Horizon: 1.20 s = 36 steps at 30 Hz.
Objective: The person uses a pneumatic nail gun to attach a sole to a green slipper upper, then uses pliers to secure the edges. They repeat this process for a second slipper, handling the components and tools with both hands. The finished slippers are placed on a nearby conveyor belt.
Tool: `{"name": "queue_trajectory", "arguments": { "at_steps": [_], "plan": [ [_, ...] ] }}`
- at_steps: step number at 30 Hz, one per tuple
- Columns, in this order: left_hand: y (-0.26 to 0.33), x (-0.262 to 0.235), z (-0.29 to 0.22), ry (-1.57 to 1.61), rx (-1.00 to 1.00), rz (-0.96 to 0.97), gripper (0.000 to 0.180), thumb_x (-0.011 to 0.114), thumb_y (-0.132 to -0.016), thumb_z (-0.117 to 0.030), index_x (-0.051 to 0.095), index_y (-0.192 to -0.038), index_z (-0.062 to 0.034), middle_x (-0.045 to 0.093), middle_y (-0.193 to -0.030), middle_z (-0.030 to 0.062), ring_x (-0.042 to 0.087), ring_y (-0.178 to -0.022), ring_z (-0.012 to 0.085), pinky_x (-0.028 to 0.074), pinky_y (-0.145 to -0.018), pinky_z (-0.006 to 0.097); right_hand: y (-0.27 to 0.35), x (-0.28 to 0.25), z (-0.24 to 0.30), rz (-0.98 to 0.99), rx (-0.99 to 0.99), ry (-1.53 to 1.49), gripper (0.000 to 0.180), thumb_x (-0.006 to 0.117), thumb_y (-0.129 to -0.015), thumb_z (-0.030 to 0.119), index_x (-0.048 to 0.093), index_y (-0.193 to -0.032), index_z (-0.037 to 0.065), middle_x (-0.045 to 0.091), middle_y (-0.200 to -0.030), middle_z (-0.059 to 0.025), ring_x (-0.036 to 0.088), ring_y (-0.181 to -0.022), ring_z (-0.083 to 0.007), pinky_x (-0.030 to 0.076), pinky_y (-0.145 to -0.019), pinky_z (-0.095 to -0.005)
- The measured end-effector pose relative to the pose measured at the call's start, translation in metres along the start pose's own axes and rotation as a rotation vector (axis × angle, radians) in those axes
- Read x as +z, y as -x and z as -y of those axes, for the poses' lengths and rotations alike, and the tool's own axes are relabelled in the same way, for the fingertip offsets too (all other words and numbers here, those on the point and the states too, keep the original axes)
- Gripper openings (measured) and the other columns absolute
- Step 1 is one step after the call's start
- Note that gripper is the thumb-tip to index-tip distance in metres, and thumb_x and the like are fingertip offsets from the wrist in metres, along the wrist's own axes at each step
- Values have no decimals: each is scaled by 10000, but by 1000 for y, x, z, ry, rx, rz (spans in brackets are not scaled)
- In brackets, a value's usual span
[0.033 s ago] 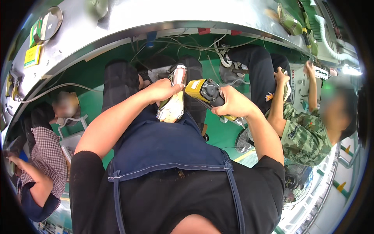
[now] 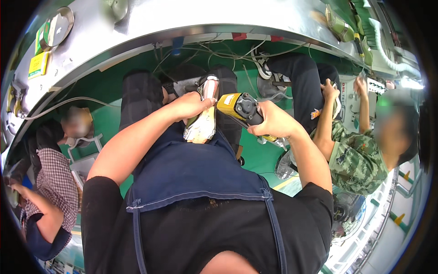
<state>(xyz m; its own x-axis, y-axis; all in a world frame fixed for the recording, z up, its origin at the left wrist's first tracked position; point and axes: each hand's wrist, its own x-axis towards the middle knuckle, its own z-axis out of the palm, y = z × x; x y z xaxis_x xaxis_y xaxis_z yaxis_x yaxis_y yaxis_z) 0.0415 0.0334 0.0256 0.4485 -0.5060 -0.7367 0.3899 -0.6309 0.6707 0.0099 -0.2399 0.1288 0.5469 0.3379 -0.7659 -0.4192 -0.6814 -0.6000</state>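
Note:
A shoe on its last (image 2: 201, 127) stands sole side up between my knees, its pale bottom toward me and a reddish-brown strip at the far end. My left hand (image 2: 195, 105) is closed around its middle, the thumb lying across the sole. From the right, my right hand (image 2: 273, 119) grips a yellow and black tool that looks like a staple gun (image 2: 233, 106). The tool's yellow end is close beside the shoe, near my left thumb. Whether the two touch, I cannot tell.
A metal workbench (image 2: 182, 13) curves across the far side, with loose cables (image 2: 214, 54) below its edge. On the right sits a co-worker in a camouflage shirt (image 2: 360, 162); another in checked clothing (image 2: 57, 182) is at the left. A yellow box (image 2: 38, 65) lies on the bench.
My hands, the shoe and the tool look the same. On the right, the co-worker's raised hand has shifted slightly downward.

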Motion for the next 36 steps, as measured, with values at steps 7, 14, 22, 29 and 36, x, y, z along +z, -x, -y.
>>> {"name": "queue_trajectory", "arguments": {
  "at_steps": [7, 14, 22, 29, 36],
  "plan": [
    [-11, 1, 9, 34, -16, 45, 678, 557, -1010, -521, 649, -1181, 128, 726, -1055, 256, 768, -875, 334, 646, -652, 411, -4, -1, -1, 30, 4, 38, 241, 761, -710, 38, 639, -906, -32, 632, -766, 16, 544, -712, -77, 476, -676, -277],
    [-10, -3, 7, 35, -47, 92, 691, 555, -1009, -518, 606, -1269, 120, 716, -1120, 260, 766, -941, 346, 660, -651, 426, -2, -3, 15, 34, 38, 72, 309, 789, -701, 77, 642, -939, -54, 652, -779, -20, 561, -720, -82, 489, -668, -289],
    [-12, 0, 14, 95, 6, 72, 671, 548, -1033, -545, 652, -1200, 96, 729, -1043, 212, 769, -892, 304, 646, -627, 405, -14, -12, 12, 59, -10, 166, 338, 789, -694, 109, 655, -953, -62, 656, -766, -36, 577, -712, -100, 502, -684, -303],
    [-4, 2, 9, 61, 13, 26, 664, 551, -1038, -565, 668, -1161, 76, 736, -1001, 200, 760, -853, 274, 616, -651, 390, -8, -27, 22, 34, -30, 108, 346, 785, -691, 145, 646, -934, -59, 640, -752, -48, 596, -682, -122, 498, -646, -317],
    [-26, 25, 46, -53, 63, -172, 782, 529, -1019, -624, 616, -1242, 120, 721, -1096, 275, 721, -1046, 372, 537, -937, 451, 16, -79, 73, -353, -209, 109, 383, 784, -754, 85, 639, -1085, -41, 627, -779, 5, 560, -683, -63, 469, -615, -258]
  ]
}}
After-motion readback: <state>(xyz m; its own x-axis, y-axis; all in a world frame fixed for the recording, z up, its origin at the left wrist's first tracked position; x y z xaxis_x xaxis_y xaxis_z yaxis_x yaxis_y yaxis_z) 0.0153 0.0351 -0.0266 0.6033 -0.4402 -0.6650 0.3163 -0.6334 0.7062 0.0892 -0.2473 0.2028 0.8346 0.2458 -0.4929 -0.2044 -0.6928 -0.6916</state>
